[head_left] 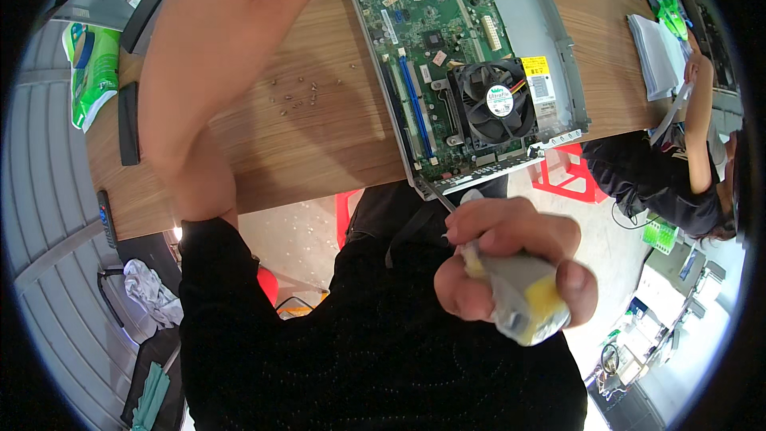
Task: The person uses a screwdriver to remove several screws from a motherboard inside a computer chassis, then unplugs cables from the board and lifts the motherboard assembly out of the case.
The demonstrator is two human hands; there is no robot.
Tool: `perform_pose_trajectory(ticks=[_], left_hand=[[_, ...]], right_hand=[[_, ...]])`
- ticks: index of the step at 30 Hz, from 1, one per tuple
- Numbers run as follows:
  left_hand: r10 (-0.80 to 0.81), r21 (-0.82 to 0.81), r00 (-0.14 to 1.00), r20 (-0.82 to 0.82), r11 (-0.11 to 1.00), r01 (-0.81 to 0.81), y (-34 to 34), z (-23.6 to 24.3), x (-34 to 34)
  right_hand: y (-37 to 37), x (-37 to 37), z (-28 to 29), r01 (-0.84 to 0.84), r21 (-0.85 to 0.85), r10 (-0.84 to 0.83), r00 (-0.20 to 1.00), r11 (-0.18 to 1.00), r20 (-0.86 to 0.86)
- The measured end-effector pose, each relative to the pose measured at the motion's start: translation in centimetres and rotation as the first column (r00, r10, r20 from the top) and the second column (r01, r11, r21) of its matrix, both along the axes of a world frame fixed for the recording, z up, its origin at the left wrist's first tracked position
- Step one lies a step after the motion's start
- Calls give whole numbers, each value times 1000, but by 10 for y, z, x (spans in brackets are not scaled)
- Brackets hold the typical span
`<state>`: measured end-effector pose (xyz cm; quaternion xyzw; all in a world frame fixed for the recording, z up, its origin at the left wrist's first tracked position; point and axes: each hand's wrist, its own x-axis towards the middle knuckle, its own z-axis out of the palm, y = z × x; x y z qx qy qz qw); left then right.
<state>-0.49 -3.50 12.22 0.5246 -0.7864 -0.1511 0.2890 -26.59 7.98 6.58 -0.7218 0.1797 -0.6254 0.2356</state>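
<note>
A flat metal computer case (519, 0) lies on the wooden table, holding a green motherboard (415, 16) with a black cooling fan (495, 104) on it. My right hand (511, 247) is wrapped round a screwdriver with a thick grey and yellow handle (531, 303). Its thin shaft points up and left to the case's near left corner; whether the tip touches a screw there, I cannot tell. At the case's far left corner, my left hand (271, 0) has thumb and finger close together. The picture's top edge cuts off part of it, hiding what it may pinch.
Several small screws (299, 98) lie loose left of the case. A black bar (128, 124) and a green packet (92, 72) are at the left. Another person's arm (698, 128) reaches toward white papers (650, 56) at right. A red stool (570, 175) stands below.
</note>
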Motion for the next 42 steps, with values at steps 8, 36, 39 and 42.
perform_pose_trajectory(ticks=[8, 36, 39, 42], left_hand=[[-2, -19, 1000, 25, 1000, 2, 4, 6, -2], [-499, 131, 864, -69, 854, 503, 14, -3, -51], [-468, 107, 882, -64, 875, 472, 13, -5, -50], [-439, 125, 897, -45, 889, 441, 13, -4, -47]], right_hand=[[-58, -11, 24, -679, 277, 677, 727, 680, 119], [-58, -23, 8, -40, 214, 9, 989, 976, 147], [-53, -21, 2, -37, 230, 9, 993, 972, 121], [-48, -19, -2, -46, 272, 8, 990, 961, 138]])
